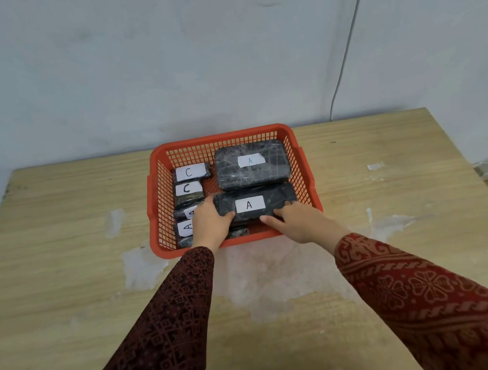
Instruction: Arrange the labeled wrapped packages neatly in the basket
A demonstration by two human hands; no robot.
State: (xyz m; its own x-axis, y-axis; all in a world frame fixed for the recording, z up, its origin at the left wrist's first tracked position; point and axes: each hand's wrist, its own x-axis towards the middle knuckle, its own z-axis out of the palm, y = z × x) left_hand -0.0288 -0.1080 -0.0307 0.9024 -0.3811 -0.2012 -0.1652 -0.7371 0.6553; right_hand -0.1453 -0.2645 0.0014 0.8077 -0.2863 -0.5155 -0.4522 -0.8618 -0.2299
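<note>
The tabletop (65, 304) lies bare on every side of the basket (309, 175), so a reach can come in freely from left, right or near; the far side is closed by the wall (155, 56). Inside the basket little floor shows: a big pack (253, 174) fills the far right, small packs (188, 189) line the left wall, and a long pack (279, 198) spans the near right with both hands (210, 224) on it. Narrow gaps remain along the far wall and near the right corner.
</note>
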